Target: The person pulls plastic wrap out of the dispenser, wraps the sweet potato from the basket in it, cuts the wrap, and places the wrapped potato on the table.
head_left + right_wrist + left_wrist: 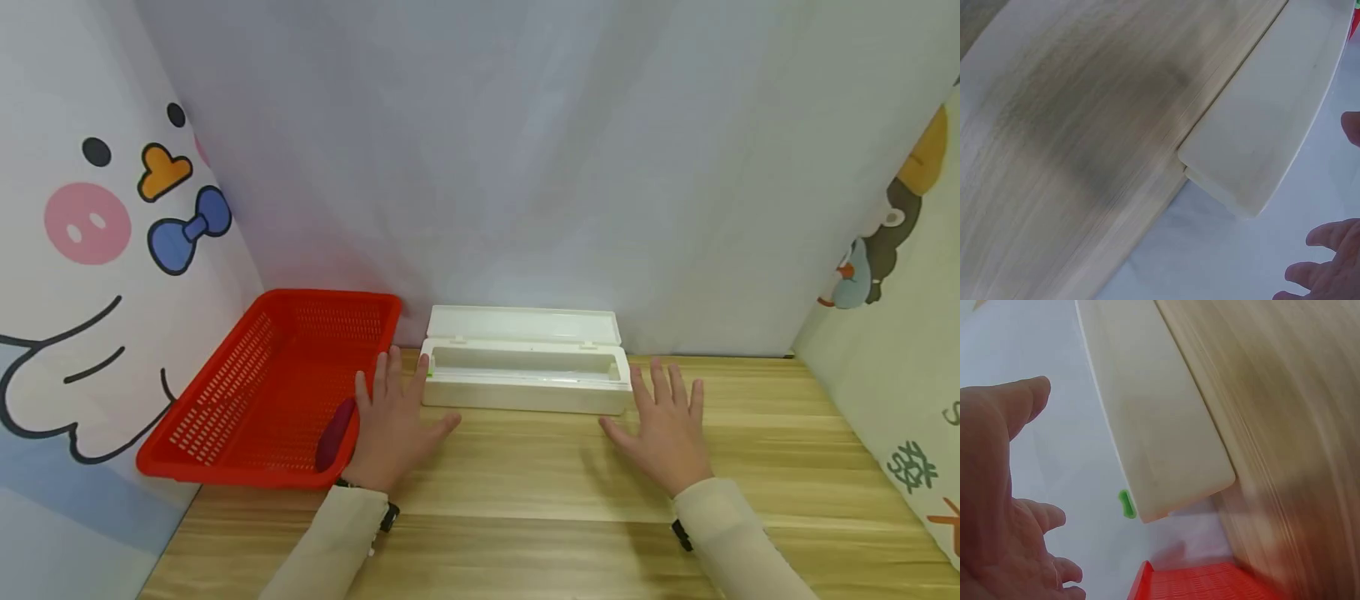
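Two hands, left [393,440] and right [670,439], flank a white box [525,397] on the table [525,492]; both are spread, fingers extended, thumbs pointing inward, holding nothing. Both wrist views show a gap between fingers and box, so neither hand appears to touch it. The box lies lengthwise across the table, near the pale backdrop [525,167], its long side facing the person; this orientation probably gives each hand one end. Its lid [525,324] stands raised along the rear edge, apparently held there by the hinges, leaving the trough exposed. A small green piece [1127,504] sits at the box's left end; function unclear. Left of the box, a red basket [232,477] contains a dark purple object [334,435], identity uncertain, which lies against the near right wall, presumably supported by its slope.
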`<state>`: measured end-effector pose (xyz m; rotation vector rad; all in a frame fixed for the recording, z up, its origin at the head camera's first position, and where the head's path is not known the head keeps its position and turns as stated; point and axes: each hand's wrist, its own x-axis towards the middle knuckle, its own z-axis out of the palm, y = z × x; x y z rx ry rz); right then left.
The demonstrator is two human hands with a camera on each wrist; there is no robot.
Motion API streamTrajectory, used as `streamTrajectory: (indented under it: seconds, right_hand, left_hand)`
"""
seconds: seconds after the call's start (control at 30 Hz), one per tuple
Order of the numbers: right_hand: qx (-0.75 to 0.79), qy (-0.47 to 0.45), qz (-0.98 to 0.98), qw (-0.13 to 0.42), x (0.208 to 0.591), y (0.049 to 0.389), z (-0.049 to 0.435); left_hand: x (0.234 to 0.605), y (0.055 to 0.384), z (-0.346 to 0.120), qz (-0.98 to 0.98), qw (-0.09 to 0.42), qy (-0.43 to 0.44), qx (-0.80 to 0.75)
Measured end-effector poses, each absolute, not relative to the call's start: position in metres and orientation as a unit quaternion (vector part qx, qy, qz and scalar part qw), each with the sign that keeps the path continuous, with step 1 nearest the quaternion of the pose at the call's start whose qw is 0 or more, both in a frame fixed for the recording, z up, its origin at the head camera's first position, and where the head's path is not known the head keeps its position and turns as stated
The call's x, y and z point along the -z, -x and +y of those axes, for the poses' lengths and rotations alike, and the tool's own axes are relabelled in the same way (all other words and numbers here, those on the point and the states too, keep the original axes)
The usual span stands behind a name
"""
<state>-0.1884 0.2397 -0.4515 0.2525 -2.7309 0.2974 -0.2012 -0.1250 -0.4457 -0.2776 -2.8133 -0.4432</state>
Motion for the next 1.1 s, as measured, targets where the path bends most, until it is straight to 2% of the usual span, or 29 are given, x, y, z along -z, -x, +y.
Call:
streamTrajectory:
  seconds: [0.73, 1.1]
  right_hand:
    - [-0.105, -0.101, -0.972, 0.183, 0.451, 0.193, 0.236]
    - [-0.129, -0.107, -0.969, 0.179, 0.447, 0.194, 0.23]
  left_hand:
    - [0.452, 0.199, -0.118, -0.977, 0.133, 0.099, 0.137]
    - [0.45, 0.206, -0.11, -0.97, 0.154, 0.108, 0.151]
